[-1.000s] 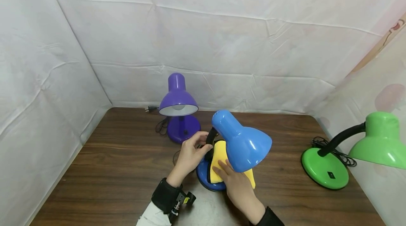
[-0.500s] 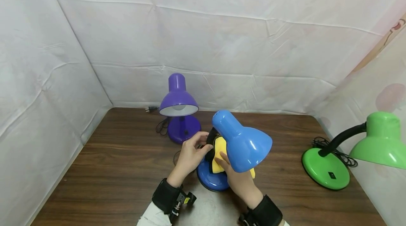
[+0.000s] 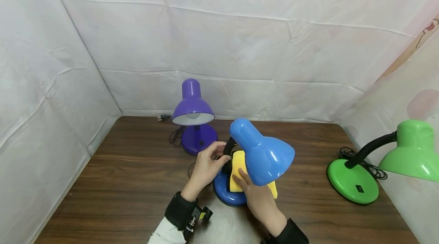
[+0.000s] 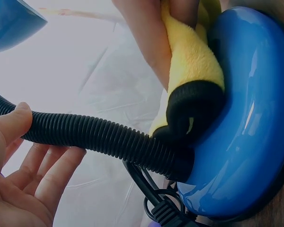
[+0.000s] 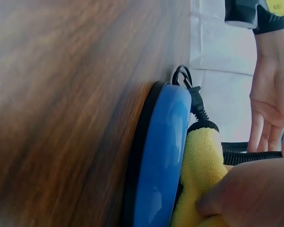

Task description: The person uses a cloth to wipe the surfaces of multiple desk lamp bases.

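Note:
A blue desk lamp (image 3: 264,156) stands mid-table, its shade tilted to the right over its round base (image 4: 255,109). My left hand (image 3: 207,164) holds the lamp's black ribbed gooseneck (image 4: 94,135), thumb on one side and fingers on the other. Under the shade, my right hand (image 3: 258,200) grips a yellow cloth with a black edge (image 4: 194,61) and presses it on the blue base. In the right wrist view the bunched yellow cloth (image 5: 201,165) lies along the base's top. The shade hides part of the cloth and the right fingers.
A purple desk lamp (image 3: 193,103) stands at the back, its cord and plug beside it. To the right is a green desk lamp (image 3: 353,181) with a coiled black cord (image 3: 374,171). White fabric walls (image 3: 219,38) surround the wooden table (image 3: 137,183).
My right hand has slid the yellow cloth away from me over the blue base, then partly back toward me. My left hand keeps its place on the gooseneck.

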The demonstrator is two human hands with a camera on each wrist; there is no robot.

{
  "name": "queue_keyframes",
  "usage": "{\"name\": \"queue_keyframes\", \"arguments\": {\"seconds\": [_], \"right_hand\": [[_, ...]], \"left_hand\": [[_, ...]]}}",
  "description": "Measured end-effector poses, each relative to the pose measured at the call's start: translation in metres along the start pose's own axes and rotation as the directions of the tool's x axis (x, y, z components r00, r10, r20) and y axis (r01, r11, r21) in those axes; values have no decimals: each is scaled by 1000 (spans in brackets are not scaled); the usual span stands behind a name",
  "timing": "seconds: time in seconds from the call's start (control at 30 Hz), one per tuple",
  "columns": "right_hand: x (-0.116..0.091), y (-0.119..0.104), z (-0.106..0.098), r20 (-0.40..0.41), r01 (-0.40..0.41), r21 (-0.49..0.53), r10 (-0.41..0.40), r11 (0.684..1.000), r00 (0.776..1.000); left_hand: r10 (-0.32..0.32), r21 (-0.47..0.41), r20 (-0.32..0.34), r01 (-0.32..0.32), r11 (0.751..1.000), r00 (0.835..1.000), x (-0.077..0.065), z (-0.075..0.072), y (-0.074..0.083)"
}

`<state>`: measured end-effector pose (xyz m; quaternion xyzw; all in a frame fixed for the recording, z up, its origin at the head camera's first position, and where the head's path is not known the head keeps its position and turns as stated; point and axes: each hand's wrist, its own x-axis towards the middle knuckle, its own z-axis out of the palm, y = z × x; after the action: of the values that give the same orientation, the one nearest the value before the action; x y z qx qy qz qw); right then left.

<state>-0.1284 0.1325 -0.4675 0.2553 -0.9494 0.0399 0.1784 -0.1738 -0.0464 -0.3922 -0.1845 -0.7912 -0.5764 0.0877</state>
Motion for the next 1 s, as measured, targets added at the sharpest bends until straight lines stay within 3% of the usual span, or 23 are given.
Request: {"name": "queue_keyframes", "arguments": {"seconds": [0.2, 0.47, 0.57, 0.8, 1.0], "right_hand": [[-11, -8, -9, 110, -24, 54, 18, 998, 994], [-25, -21, -23, 227, -4, 87, -16, 996, 974], [-31, -25, -24, 225, 17, 102, -40, 995, 974], [-35, -28, -22, 186, 44, 82, -59, 996, 981], [-30, -24, -20, 195, 0, 104, -21, 995, 981]], "left_hand": [[4, -12, 1, -4, 1000, 1000, 0, 0, -1], [24, -15, -10, -24, 1000, 1000, 0, 1, -4], [30, -6, -12, -30, 1000, 999, 0, 1, -4], [32, -19, -15, -32, 999, 999, 3, 9, -43], [46, -25, -7, -46, 999, 999, 2, 9, -43]]}}
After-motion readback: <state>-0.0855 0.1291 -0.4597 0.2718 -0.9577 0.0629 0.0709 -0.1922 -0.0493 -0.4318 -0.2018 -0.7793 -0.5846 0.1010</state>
